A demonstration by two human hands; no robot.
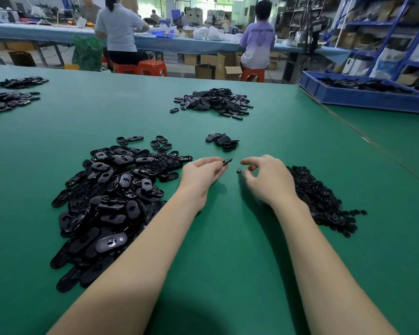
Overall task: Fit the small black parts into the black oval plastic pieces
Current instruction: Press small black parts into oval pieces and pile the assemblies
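Note:
My left hand [201,172] pinches one black oval plastic piece [227,161] at its fingertips, just above the green table [228,250]. My right hand [267,177] pinches a small round black part [239,171] a short gap to the right of the oval piece; the two are apart. A big heap of oval pieces [111,194] lies to the left of my left arm. A heap of small black parts [319,199] lies right of my right hand, partly hidden by it.
A small cluster of oval pieces [223,141] lies just beyond my hands, and a larger pile [215,102] sits farther back. More piles [7,100] are at far left. A blue bin [363,94] of black parts stands at back right. Two people sit at a far bench.

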